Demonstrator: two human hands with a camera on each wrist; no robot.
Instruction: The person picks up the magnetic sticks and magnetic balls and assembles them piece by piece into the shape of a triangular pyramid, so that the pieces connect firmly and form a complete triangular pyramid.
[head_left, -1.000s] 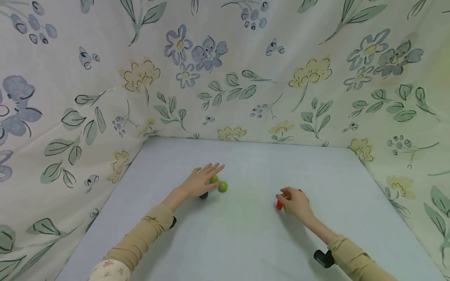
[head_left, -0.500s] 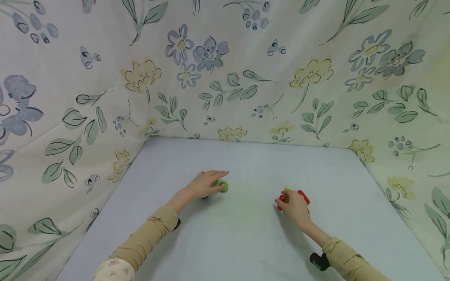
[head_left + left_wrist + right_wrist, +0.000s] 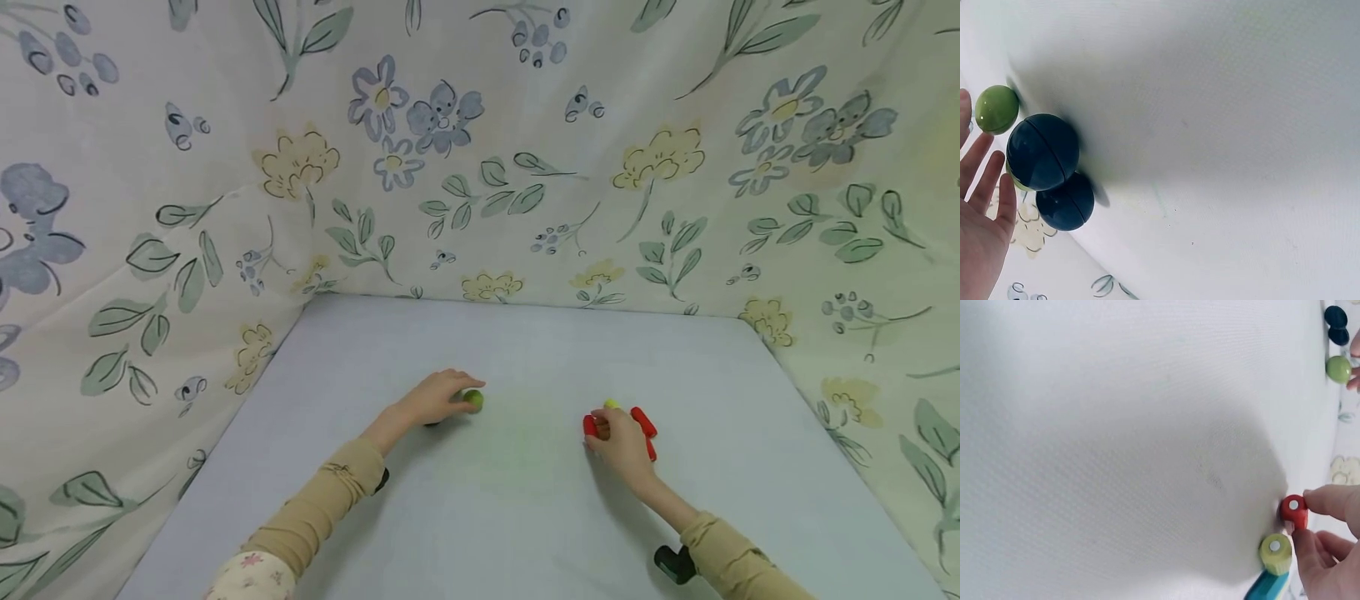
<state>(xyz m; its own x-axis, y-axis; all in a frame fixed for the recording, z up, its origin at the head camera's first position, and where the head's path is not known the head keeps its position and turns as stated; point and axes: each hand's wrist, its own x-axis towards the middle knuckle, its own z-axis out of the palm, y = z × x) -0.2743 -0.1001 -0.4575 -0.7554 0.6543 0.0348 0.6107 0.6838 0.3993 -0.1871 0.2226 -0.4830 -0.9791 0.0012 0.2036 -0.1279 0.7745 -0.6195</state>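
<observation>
L hand (image 3: 435, 401), fingers loose, is round green ball (image 3: 474, 401) on table (image 3: 517, 517), prob. so it won't roll. R hand (image 3: 625, 446) pinches red peg (image 3: 1294, 512) w/ fingertips, prob. for control, nr yellow peg (image 3: 1275, 555).

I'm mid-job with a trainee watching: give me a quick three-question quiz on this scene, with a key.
1. Multiple choice: what colour is the piece that the right hand pinches?
a) teal
b) red
c) dark blue
2. True or false: in the head view, the left hand is nearer than the right hand to the green ball.
3. Short answer: how many dark blue balls show in the left wrist view?

Key: 1. b; 2. true; 3. two.
</observation>
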